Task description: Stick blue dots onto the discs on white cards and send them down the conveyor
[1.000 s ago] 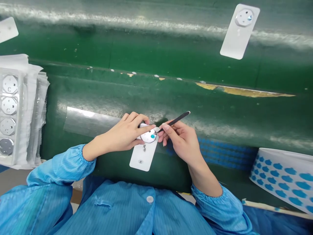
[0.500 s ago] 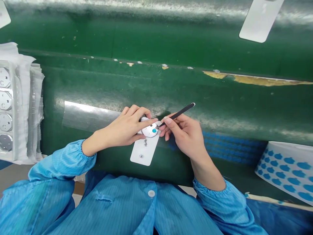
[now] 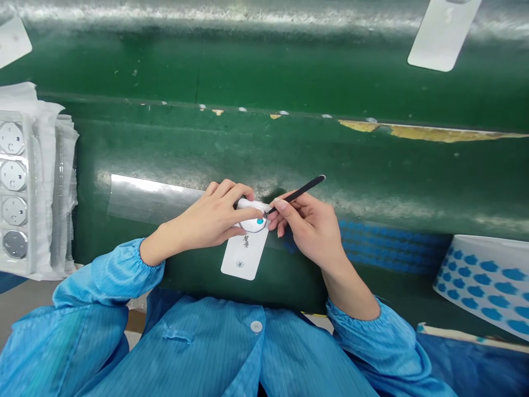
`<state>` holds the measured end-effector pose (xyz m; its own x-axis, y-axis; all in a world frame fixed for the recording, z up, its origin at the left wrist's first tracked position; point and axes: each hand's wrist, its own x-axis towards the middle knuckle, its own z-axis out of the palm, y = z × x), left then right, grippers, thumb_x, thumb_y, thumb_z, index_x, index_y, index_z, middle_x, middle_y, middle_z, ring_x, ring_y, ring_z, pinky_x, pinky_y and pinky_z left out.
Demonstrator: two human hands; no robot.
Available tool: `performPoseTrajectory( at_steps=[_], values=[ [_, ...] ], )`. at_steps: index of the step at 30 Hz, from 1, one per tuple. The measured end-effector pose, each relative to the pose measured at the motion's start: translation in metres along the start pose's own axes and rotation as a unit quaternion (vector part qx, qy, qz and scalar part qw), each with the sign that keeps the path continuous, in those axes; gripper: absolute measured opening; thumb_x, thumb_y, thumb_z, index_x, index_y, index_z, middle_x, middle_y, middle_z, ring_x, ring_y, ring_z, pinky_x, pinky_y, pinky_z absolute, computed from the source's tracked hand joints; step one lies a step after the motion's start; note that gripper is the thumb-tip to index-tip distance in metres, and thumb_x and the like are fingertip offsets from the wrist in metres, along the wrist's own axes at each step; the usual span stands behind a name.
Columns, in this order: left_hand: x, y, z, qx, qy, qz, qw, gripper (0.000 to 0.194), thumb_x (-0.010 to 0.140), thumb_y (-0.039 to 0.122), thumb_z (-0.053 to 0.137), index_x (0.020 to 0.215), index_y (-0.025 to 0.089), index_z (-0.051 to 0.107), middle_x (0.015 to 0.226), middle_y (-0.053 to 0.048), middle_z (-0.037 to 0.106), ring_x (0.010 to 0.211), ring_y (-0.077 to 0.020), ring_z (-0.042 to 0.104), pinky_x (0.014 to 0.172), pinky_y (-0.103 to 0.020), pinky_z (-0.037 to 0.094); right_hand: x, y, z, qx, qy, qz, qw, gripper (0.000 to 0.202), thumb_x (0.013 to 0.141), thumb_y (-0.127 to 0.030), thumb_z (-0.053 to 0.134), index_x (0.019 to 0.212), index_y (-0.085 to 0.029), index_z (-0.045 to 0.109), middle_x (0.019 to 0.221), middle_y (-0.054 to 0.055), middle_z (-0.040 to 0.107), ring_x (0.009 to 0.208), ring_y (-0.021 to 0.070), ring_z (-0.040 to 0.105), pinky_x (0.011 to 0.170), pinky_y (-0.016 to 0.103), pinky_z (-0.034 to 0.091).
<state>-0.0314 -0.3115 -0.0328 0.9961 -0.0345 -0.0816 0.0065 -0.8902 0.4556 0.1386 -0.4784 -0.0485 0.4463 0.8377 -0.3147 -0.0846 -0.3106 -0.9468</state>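
Observation:
A white card (image 3: 244, 258) with dark printing lies on the green table, and a round silver-white disc (image 3: 249, 225) with a small blue sticker (image 3: 260, 221) sits over its upper end. My left hand (image 3: 210, 216) grips the disc, its index finger lying across the top close to the sticker and its thumb at the lower edge. Between the thumb and fingers of my right hand (image 3: 308, 223) are black tweezers (image 3: 298, 192). Their tip meets the disc's right side, beside the sticker; whether it touches the sticker is too small to tell.
Stacked trays of round discs (image 3: 28, 187) stand at the left edge. A clear film strip (image 3: 157, 199) lies left of my hands. A sheet with blue stickers (image 3: 487, 281) curls up at the right. White cards (image 3: 444, 36) lie farther back.
My left index finger has moved down, nearer the blue sticker and covering more of the disc. The tweezers have shifted slightly left with my right hand. The view has shifted a little.

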Motion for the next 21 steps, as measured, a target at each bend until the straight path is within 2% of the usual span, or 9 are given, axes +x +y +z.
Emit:
performPoseTrajectory(
  at_steps=[4,6,8,10,12,14,18,21],
  values=[
    [0.0,0.004,-0.005,0.043,-0.008,0.029,0.999,0.021,0.101,0.031,0.062,0.121,0.028,0.064,0.142,-0.013,0.05,0.123,-0.0343,0.045,0.093,-0.047,0.038,-0.003,0.001,0.002,-0.007,0.0,-0.03,1.0,0.026,0.1,-0.046,0.067,0.096,-0.02,0.068,0.071,0.0,0.07,0.051,0.014,0.065,0.049,0.026,0.054],
    [0.002,0.009,-0.006,0.06,-0.014,0.018,0.998,0.03,0.099,0.031,0.066,0.128,0.024,0.06,0.143,-0.015,0.05,0.123,-0.0343,0.045,0.094,-0.046,0.038,-0.004,0.0,0.003,0.014,0.03,-0.052,0.998,0.024,0.101,-0.044,0.067,0.095,-0.02,0.068,0.067,-0.001,0.068,0.049,0.014,0.063,0.046,0.026,0.051],
    [0.005,0.016,-0.005,0.071,-0.008,-0.031,0.997,0.053,0.092,0.038,0.076,0.134,0.017,0.054,0.141,-0.018,0.051,0.122,-0.0354,0.045,0.094,-0.045,0.039,-0.005,-0.001,0.005,0.04,0.082,-0.094,0.991,0.024,0.102,-0.041,0.065,0.091,-0.02,0.067,0.069,-0.001,0.066,0.051,0.0135,0.061,0.046,0.026,0.048],
    [0.009,0.022,-0.003,0.074,0.007,-0.093,0.993,0.071,0.081,0.048,0.086,0.131,0.011,0.052,0.137,-0.02,0.052,0.119,-0.0366,0.046,0.092,-0.045,0.04,-0.003,-0.002,0.006,0.047,0.13,-0.16,0.977,0.024,0.103,-0.038,0.063,0.086,-0.021,0.065,0.077,0.001,0.065,0.062,0.015,0.063,0.056,0.029,0.05],
    [0.012,0.025,-0.001,0.067,0.019,-0.132,0.989,0.074,0.072,0.052,0.091,0.121,0.01,0.053,0.133,-0.021,0.053,0.116,-0.0364,0.048,0.089,-0.043,0.039,-0.002,-0.002,0.007,0.04,0.161,-0.227,0.96,0.021,0.103,-0.036,0.061,0.088,-0.022,0.065,0.088,0.004,0.066,0.079,0.0184,0.065,0.071,0.034,0.053],
    [0.013,0.026,0.002,0.05,0.024,-0.141,0.989,0.072,0.069,0.05,0.094,0.112,0.012,0.052,0.128,-0.019,0.054,0.112,-0.0351,0.049,0.087,-0.042,0.039,-0.001,-0.002,0.008,0.021,0.175,-0.261,0.949,0.016,0.104,-0.035,0.059,0.095,-0.023,0.065,0.093,0.004,0.064,0.085,0.0199,0.064,0.076,0.036,0.052],
    [0.01,0.021,0.005,-0.049,0.024,-0.12,0.991,0.063,0.073,0.032,0.093,0.114,0.016,0.047,0.118,-0.013,0.06,0.105,-0.0312,0.055,0.083,-0.04,0.043,-0.006,-0.002,0.006,-0.066,0.183,-0.235,0.952,0.017,0.104,-0.036,0.056,0.103,-0.024,0.067,0.088,0.002,0.057,0.072,0.0169,0.054,0.063,0.031,0.044],
    [0.006,0.017,0.005,-0.213,0.09,-0.099,0.968,0.062,0.084,0.02,0.081,0.132,0.02,0.041,0.13,-0.013,0.059,0.107,-0.0273,0.061,0.084,-0.037,0.049,-0.011,-0.004,0.008,-0.099,0.186,-0.222,0.952,0.02,0.101,-0.04,0.06,0.111,-0.024,0.067,0.097,0.004,0.058,0.078,0.0189,0.056,0.068,0.033,0.048]
  ],
)
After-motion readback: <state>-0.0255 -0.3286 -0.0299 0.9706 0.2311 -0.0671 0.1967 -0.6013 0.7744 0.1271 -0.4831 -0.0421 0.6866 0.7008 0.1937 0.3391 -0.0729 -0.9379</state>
